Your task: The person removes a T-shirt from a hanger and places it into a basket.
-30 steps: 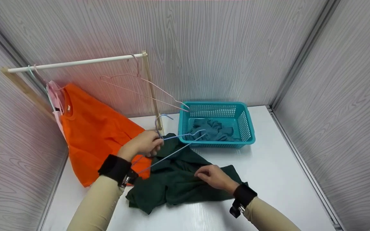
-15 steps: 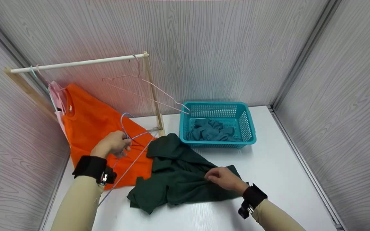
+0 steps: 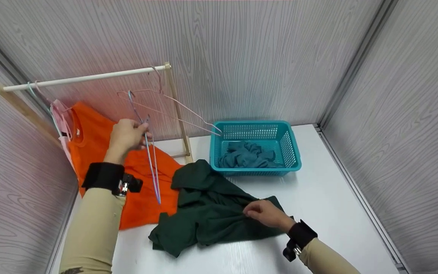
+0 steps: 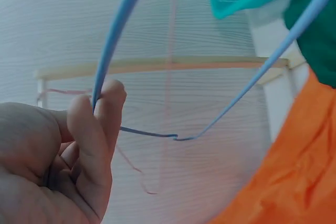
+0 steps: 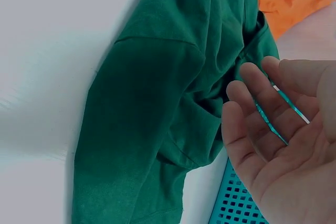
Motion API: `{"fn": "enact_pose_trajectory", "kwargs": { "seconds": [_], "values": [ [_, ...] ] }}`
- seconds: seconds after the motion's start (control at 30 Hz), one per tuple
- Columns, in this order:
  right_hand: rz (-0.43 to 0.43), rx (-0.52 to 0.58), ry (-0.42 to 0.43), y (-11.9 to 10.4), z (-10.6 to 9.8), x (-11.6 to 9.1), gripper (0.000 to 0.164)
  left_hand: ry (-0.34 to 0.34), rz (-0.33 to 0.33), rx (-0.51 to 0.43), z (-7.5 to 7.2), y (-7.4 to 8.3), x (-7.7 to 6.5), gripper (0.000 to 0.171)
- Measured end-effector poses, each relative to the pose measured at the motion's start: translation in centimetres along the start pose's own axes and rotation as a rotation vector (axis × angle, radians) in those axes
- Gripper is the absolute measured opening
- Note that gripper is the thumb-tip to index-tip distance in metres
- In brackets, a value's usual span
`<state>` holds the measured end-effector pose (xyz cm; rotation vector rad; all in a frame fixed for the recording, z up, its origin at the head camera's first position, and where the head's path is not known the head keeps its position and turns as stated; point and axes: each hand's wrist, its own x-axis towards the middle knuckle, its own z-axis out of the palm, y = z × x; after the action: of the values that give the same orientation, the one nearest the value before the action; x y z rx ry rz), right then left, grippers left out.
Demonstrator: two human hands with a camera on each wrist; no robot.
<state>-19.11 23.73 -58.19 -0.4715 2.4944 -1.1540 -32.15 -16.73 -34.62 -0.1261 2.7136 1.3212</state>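
My left hand (image 3: pixel 127 133) pinches a blue wire hanger (image 3: pixel 151 160) near the base of its hook, in front of the rack. In the head view the hanger is turned almost edge-on, its hook pointing up just below the rail. Over the rumpled dark green garment (image 3: pixel 211 213) on the table hovers my right hand (image 3: pixel 264 214). The right wrist view shows that hand (image 5: pixel 278 124) with its fingers loosely bent and nothing in them. Behind the blue hanger hangs an orange shirt (image 3: pixel 97 152), its lower part spread on the table.
A clothes rack with a white rail (image 3: pixel 89 77) stands at the back left. From its right end hangs a bare pink hanger (image 3: pixel 188 108); pink clothing (image 3: pixel 62 118) hangs at its left. A teal basket (image 3: pixel 255 172) holds a crumpled blue-grey garment (image 3: pixel 247 156).
My left hand has moved left and then up toward the rail, turning the blue hanger from broadside to nearly edge-on. My right hand has shifted slightly right over the green garment.
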Motion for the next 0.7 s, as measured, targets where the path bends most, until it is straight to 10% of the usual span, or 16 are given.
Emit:
{"fn": "enact_pose_trajectory", "kwargs": {
  "seconds": [0.3,0.7],
  "values": [
    [0.026,0.025,-0.007,0.6,0.0,-0.1,0.021,0.099,0.016,-0.199,-1.0,4.7,2.3,0.040],
    [0.036,0.065,-0.025,1.1,0.4,-0.1,0.022,0.134,0.011,-0.293,1.1,4.5,6.6,0.041]
  ]
}}
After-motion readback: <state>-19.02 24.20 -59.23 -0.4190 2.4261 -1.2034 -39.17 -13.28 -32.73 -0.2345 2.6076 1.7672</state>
